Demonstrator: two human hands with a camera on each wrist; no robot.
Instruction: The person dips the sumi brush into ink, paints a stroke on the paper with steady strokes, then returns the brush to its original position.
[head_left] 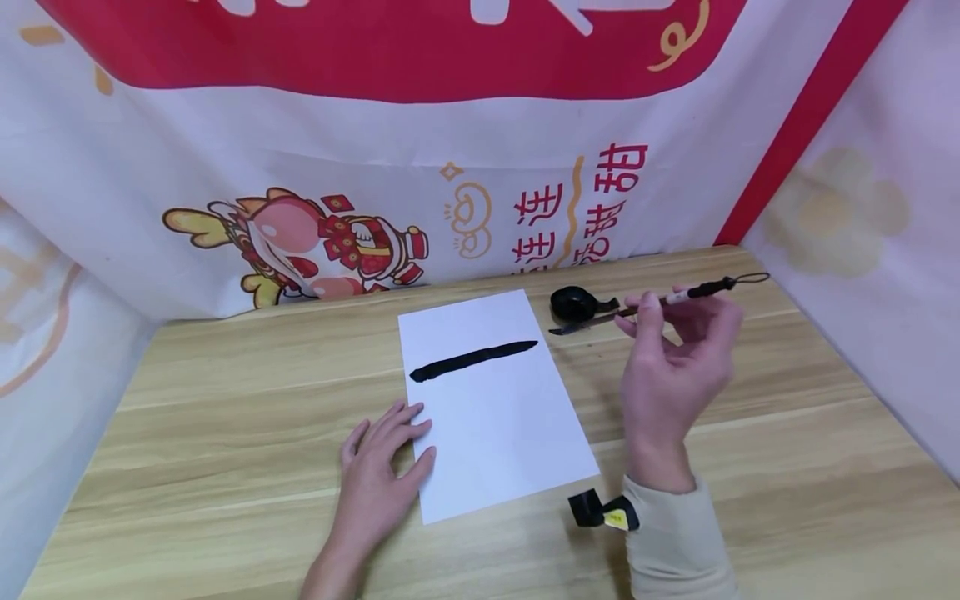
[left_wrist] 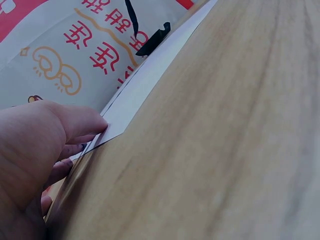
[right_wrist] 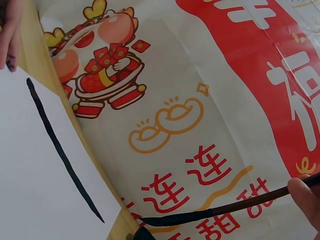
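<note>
A sheet of white paper (head_left: 495,433) lies on the wooden table, crossed in its upper part by one thick black brush stroke (head_left: 474,360). My left hand (head_left: 378,471) rests with fingers spread on the paper's left edge; the left wrist view shows the thumb on the sheet's corner. To the right of the paper, my right hand (head_left: 675,367) pinches the handle of a calligraphy brush (head_left: 678,297) between thumb and fingers. The dark brush tip (right_wrist: 175,219) points left, above the table, overlapping the small black ink dish (head_left: 572,304) in the head view.
A printed cloth (head_left: 337,133) with red lettering and a cartoon figure rises along the table's back edge, with cloth walls (head_left: 862,200) at both sides. Bare wood of the tabletop (head_left: 225,433) stretches left of the paper. A black device (head_left: 600,508) sits beside the right sleeve.
</note>
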